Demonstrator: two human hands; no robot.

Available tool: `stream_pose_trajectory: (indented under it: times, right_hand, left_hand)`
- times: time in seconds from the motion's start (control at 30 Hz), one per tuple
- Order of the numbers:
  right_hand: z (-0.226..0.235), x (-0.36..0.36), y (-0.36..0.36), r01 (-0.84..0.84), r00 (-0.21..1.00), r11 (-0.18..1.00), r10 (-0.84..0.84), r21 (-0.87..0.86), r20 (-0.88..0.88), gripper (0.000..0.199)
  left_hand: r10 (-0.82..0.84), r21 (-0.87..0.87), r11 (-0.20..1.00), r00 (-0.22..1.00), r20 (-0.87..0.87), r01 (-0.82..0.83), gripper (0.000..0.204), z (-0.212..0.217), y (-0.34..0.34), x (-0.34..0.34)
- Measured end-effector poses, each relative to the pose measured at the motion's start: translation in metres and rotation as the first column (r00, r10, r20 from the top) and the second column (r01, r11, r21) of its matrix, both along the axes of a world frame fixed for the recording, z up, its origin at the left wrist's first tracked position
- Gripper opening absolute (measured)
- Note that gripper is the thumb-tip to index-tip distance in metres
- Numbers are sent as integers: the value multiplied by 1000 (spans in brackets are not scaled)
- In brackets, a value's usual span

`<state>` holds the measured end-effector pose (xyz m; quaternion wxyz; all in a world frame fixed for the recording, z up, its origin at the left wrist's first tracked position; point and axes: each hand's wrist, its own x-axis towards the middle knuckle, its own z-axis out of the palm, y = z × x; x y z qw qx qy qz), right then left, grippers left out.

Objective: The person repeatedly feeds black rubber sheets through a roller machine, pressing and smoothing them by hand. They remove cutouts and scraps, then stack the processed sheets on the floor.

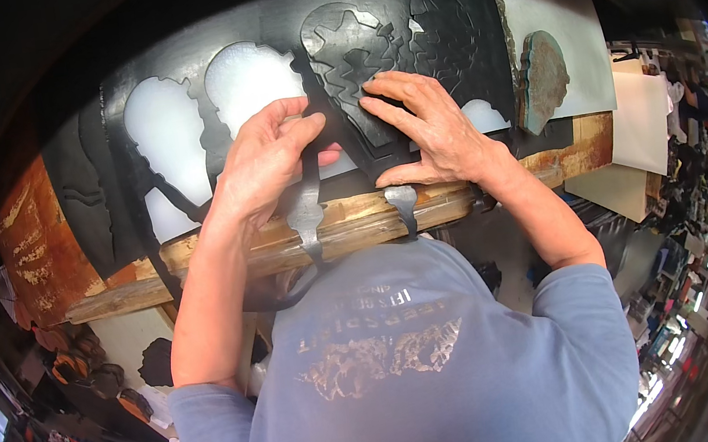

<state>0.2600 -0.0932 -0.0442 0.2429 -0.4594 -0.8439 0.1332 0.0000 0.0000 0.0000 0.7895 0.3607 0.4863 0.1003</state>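
Note:
A black sheet (258,17), leather or rubber by its look, lies over a white board with shoe-part shapes cut through it. Two large cut-outs bare the white board (253,81); a third outline still holds a cut black piece (347,41). My left hand (262,157) pinches a narrow black strip (310,169) of the sheet's waste between thumb and fingers, and the strip hangs toward the table's front edge. With fingers spread, my right hand (429,128) rests its fingertips on the sheet beside the third outline.
A shaped cutting die (545,81) with a rusty face stands on a pale board (568,18) at the right. The worn wooden table edge (356,234) runs before my body. Black scraps hang over it, one narrow tab (403,206) near my shirt. Dark material (84,183) lies at the left.

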Motion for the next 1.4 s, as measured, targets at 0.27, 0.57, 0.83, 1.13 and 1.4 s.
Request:
stream_pose_trajectory:
  times: [0.27, 0.57, 0.83, 1.13, 1.4]
  right_hand:
    - [-6, -3, 0, 89, 995, 993, -85, 76, -58, 80]
    - [10, 10, 17, 166, 927, 954, -237, -250, -291, 31]
    - [22, 49, 53, 513, 271, 779, -545, -360, -793, 46]
    - [17, 103, 50, 414, -84, 824, -388, -386, -918, 32]
    - [38, 155, 17, 808, 79, 470, -684, -355, -726, 47]
  left_hand:
    - [91, -57, 995, 935, 341, -76, 29, -26, -1, 15]
    - [-107, 297, 953, 987, 117, 68, 28, -24, -9, 8]
    - [49, 423, 905, 973, -225, 52, 40, -27, -27, 4]
    - [249, 805, 594, 950, -187, 3, 30, -50, -46, -10]
    - [217, 712, 682, 976, 19, -166, 34, -24, -40, 25]
